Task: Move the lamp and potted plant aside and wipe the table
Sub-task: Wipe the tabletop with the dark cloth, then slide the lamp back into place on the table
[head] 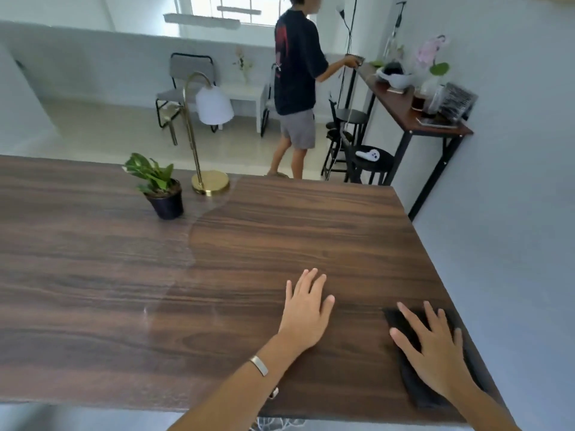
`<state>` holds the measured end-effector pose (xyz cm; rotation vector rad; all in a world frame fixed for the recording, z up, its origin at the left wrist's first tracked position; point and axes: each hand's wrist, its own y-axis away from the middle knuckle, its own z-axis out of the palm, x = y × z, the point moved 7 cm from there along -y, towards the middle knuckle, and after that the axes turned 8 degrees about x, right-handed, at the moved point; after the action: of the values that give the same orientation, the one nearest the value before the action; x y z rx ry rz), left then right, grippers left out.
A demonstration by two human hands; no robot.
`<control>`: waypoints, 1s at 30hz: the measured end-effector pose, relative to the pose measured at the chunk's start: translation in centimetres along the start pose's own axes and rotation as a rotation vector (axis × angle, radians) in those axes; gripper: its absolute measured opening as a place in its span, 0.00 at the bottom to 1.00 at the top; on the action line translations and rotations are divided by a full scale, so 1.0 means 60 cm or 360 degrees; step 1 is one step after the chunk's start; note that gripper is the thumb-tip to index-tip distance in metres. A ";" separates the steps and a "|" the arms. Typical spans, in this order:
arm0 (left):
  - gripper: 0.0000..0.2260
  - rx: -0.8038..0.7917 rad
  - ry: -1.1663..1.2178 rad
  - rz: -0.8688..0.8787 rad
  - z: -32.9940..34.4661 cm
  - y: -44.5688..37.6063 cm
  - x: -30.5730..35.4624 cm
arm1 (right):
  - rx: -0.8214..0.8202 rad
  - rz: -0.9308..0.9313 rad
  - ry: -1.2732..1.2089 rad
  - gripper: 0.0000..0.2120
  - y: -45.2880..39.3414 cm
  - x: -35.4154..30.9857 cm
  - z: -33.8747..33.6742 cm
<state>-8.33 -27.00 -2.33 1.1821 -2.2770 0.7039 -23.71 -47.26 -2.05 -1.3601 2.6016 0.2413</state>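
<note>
While the right hand [435, 353] presses flat on the dark cloth [413, 377] and the left hand [306, 309] lies open on the table [93, 306], lamp [203, 126] and plant [158, 185] stand at the far edge; about 1 half looks wiped.

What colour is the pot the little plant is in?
The pot is black, seen in the head view.

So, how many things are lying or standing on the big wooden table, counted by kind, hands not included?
Gold arched lamp with white shade: 1
Green leafy plant in black pot: 1
Dark cloth flat under the right hand: 1
Total: 3
</note>
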 end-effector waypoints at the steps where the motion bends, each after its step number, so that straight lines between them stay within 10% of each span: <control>1: 0.22 0.0084 0.0107 -0.0054 -0.027 -0.018 -0.014 | 0.0040 0.0012 -0.0104 0.35 -0.017 -0.027 -0.015; 11: 0.20 0.0821 0.0555 -0.0841 -0.332 -0.259 -0.299 | 0.0114 -0.0458 -0.0742 0.16 -0.281 -0.486 -0.042; 23: 0.30 0.0575 0.0613 -0.1192 -0.288 -0.384 -0.463 | -0.0255 -0.0510 -0.0771 0.16 -0.517 -0.838 0.101; 30: 0.28 0.0468 -0.0005 -0.1089 -0.286 -0.399 -0.491 | -0.0427 -0.1020 -0.0197 0.23 -0.588 -0.909 0.172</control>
<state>29.89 -10.48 -2.29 1.9508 -1.6206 0.7606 36.83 -21.55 -0.47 -2.1010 1.9507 0.5558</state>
